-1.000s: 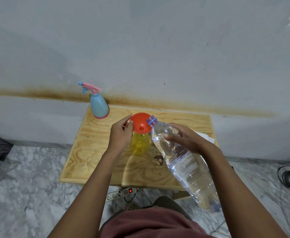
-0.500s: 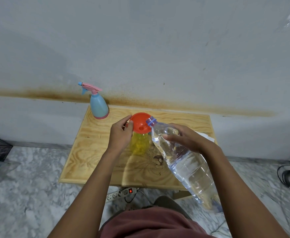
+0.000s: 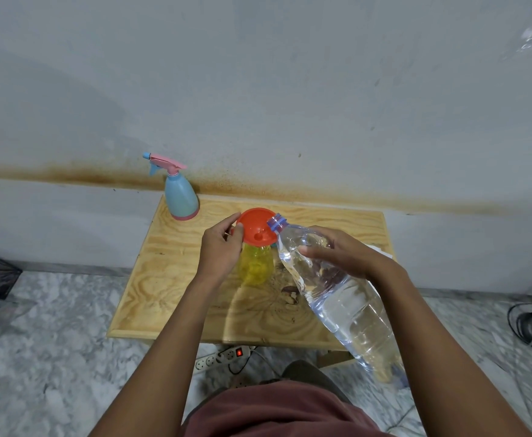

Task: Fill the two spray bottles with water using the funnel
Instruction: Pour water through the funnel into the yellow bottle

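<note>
Your left hand (image 3: 220, 251) pinches the funnel (image 3: 255, 228), right hand (image 3: 341, 254) grips the water bottle (image 3: 348, 305); tip fast and water may overshoot

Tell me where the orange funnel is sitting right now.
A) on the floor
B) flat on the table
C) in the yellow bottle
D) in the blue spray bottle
C: the funnel sits in the neck of the yellow bottle, its rim held by the left hand, while the right hand tips the water bottle toward it; the blue spray bottle stands apart with its spray head on.
</note>
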Demonstrator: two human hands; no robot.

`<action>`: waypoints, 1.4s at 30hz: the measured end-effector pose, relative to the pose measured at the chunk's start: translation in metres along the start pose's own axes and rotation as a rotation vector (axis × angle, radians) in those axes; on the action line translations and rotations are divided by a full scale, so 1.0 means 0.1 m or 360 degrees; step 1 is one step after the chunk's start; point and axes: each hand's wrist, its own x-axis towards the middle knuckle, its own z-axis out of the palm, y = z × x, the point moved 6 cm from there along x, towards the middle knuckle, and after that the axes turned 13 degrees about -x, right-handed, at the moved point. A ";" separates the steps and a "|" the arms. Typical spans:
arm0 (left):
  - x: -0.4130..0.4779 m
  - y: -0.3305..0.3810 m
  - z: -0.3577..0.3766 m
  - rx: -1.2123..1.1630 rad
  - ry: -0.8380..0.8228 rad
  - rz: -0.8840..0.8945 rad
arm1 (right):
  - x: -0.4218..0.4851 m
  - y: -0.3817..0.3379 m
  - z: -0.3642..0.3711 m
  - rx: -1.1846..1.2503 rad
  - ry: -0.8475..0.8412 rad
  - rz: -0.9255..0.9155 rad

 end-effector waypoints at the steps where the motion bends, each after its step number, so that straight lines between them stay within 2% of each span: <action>1: 0.00 0.00 0.00 0.0000 0.0000 0.0003 | 0.00 -0.01 0.00 0.0014 -0.0004 0.0000; 42: 0.04 -0.01 -0.03 0.0029 -0.0014 0.0047 | -0.01 -0.10 0.03 0.0015 -0.0074 0.0041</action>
